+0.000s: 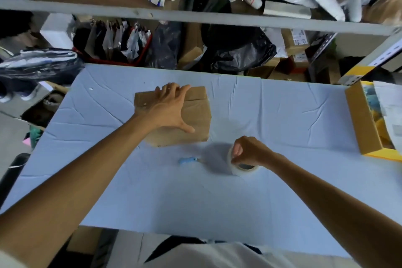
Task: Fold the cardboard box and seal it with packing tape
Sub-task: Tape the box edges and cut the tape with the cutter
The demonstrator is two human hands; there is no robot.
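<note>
Right hand (250,152) pinches the clear packing tape roll (243,166) on the table (282,115). Left hand (171,107) lies spread, gripping nothing, on the flat cardboard box (195,119) farther back. Cardboard looks light and stiff; lift its edges.

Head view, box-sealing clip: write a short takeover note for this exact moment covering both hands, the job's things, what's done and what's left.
Left hand: open, spread flat on the cardboard box, pressing it onto the blue-covered table.
Right hand: grip closed on the clear packing tape roll, which sits on the table near the box.
Small blue-handled cutter: loose on the table, left of the roll.
Done: the box looks folded shut.
Left: no tape visible on the box; pull, apply, cut.
</note>
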